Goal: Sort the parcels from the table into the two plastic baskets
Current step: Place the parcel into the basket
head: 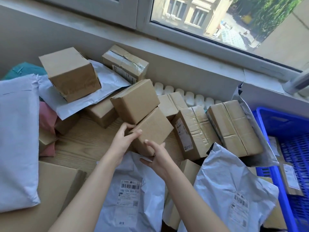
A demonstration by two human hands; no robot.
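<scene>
I see both hands on one small cardboard box (153, 131) near the middle of the wooden tabletop (80, 144). My left hand (124, 139) curls round the box's left near corner, thumb on top; that grip is closed on the carton. My right hand (156, 156) meets the near right edge with fingers mostly straight, a wide grip pressed against the side, not wrapped round it. A second small box (134, 101) sits tilted on the far top of the held one, touching it.

Just right stand two taller taped cartons (192, 131), side by side, leaning toward the radiator (189, 96) under the window sill (167, 52). The blue plastic basket (274, 181) stands at the far right, with labelled parcels inside. Near me lie white poly mailers with barcode labels (132, 195). To the far left a box (71, 72) rests on a crumpled white mailer, and a large white soft parcel (16, 141) covers the left edge.
</scene>
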